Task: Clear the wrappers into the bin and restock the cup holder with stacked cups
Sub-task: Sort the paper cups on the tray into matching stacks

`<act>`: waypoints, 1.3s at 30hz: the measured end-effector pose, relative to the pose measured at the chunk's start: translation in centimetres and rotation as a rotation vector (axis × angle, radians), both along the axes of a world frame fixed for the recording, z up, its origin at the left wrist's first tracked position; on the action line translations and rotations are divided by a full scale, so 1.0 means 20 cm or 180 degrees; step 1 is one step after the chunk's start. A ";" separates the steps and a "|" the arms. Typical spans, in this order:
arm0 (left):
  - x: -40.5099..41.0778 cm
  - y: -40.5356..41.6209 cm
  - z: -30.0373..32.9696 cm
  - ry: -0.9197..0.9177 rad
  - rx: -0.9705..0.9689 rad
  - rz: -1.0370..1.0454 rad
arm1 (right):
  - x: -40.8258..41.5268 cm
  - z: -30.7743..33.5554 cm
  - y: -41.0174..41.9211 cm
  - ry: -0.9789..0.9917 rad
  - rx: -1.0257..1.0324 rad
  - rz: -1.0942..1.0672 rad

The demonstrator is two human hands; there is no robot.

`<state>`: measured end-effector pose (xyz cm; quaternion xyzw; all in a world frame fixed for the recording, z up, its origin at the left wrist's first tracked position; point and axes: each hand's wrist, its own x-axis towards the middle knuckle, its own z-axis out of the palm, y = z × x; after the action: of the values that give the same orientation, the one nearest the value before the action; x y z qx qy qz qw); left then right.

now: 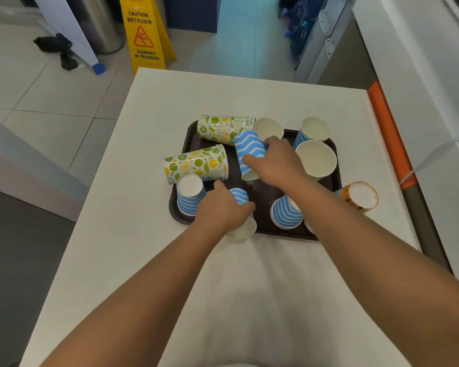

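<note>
In the head view, a dark tray (326,181) sits in the middle of the frame on a white table (170,102), and paper cups lie all over it. The left hand (223,210) is wrapped around a blue wavy cup (239,195) near the lower edge of the tray. The right hand (273,162) holds another blue wavy cup (248,148), tipped on its side, at the tray's middle. The job looks just begun: most cups are loose, some standing, some upside down, and two green fruit-print cups (196,164) lie flat at the left. An orange cup (359,196) lies off the tray at the right. No wrappers, bin or cup holder show here, so those may be out of sight. The cups look thin, smooth and round, the tray hard and flat. A yellow wet-floor sign (143,35) stands at the top.
</note>
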<state>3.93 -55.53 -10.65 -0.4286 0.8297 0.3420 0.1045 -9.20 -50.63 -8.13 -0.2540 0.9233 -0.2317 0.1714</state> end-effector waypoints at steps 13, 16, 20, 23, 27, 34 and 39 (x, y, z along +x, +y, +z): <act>-0.05 -0.01 0.27 0.2443 0.1001 0.1220 | 0.30 -0.04 0.65 0.0162 -0.1969 -0.0742; -0.08 0.05 0.34 0.2964 0.1053 0.0883 | 0.35 -0.11 0.65 0.0223 -0.2055 -0.0842; -0.12 0.15 0.33 0.3266 0.0893 0.0179 | 0.34 -0.18 0.64 0.0223 -0.2137 -0.0899; -0.13 0.20 0.26 0.3196 0.0579 -0.0304 | 0.33 -0.24 0.65 0.0122 -0.1960 -0.0906; -0.14 0.24 0.14 0.3085 0.0565 -0.0676 | 0.32 -0.32 0.67 -0.0154 -0.1709 -0.0814; -0.13 0.24 -0.04 0.2513 0.0331 -0.1015 | 0.36 -0.27 0.76 -0.0487 -0.1607 -0.0946; -0.12 0.24 -0.10 0.1948 0.0172 -0.1250 | 0.41 -0.16 0.79 -0.0476 -0.1535 -0.1050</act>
<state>1.54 -50.81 -12.64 -0.1361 0.8797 0.4496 -0.0737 -1.03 -34.77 -11.42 -0.1162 0.8552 -0.4871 0.1338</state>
